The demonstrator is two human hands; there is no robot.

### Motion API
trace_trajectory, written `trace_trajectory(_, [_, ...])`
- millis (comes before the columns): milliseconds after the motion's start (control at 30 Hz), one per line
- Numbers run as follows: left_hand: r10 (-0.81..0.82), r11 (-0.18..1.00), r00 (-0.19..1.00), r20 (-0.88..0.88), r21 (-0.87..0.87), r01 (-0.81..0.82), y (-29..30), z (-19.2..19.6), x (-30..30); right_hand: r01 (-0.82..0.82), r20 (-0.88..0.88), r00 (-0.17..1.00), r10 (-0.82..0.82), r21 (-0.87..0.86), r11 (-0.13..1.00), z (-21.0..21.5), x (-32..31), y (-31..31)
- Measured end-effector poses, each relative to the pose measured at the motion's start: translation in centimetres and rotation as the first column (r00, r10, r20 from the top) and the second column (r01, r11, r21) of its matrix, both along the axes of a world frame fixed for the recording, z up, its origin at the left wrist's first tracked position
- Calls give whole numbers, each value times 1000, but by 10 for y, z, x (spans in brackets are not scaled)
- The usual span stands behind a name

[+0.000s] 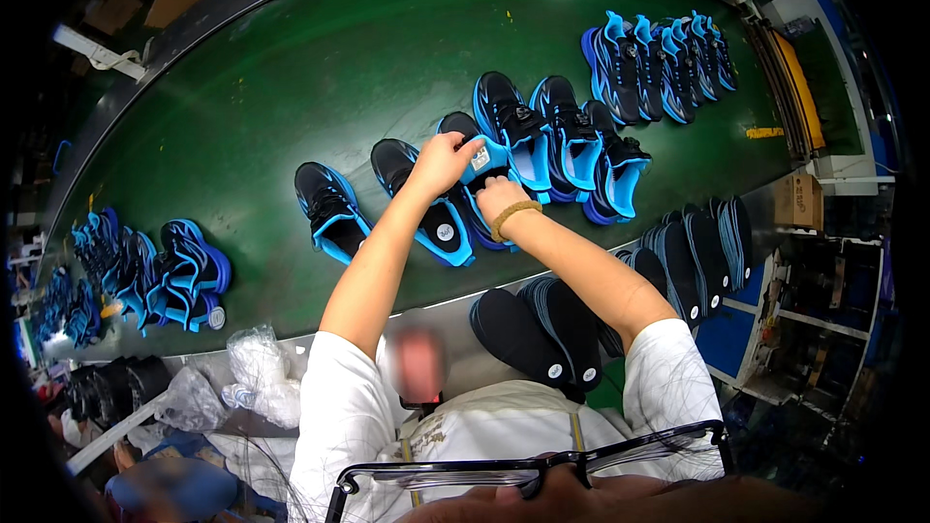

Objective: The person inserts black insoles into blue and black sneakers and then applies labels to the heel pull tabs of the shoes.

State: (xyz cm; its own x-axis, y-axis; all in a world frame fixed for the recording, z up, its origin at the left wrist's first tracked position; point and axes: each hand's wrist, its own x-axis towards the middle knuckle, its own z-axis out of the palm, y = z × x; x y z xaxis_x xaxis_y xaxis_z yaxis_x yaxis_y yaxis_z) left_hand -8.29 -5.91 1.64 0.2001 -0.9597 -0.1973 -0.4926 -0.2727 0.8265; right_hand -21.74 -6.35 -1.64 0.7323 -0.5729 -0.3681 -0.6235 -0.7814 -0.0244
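A black sneaker with bright blue lining [457,123] stands on the green table between my hands. My left hand [442,166] pinches its tongue, which is folded back and shows blue lining with a pale label. My right hand [501,198], a tan band at the wrist, reaches into the shoe opening with curled fingers; their tips are hidden inside. Left of it are two more sneakers, one [395,163] with a round white sticker on its insole, the other [325,199] further left. Close on the right stand three sneakers [504,102] of the same kind.
More sneakers line the far right [612,63] and the left [189,257] of the green table [262,107]. Black insoles with round white stickers [513,334] lie in stacks along the near edge. Clear plastic bags [263,358] are at lower left, a cardboard box [802,200] at right.
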Motion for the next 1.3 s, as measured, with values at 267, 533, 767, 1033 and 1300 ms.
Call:
trace_trajectory(267, [-32,998,998,50,-59,35,0,-8,-3,66,-288,957,-15,167,984,-29,10,-16])
trace_trajectory(533, [12,978,997,72,-208,3,3,-18,-2,-285,-526,723,448,364,887,-1,32,-24])
trace_trajectory(767, [37,852,877,479,-474,223,3,-16,-14,-309,-414,789,455,372,875,19,13,-13])
trace_trajectory(1033, [-232,893,522,821,-33,449,4,-13,-29,-88,-293,933,209,375,923,25,-22,21])
trace_trajectory(1300, [-169,912,0,986,157,378,18,-30,-33,622,546,728,-415,-271,735,-10,-135,-10])
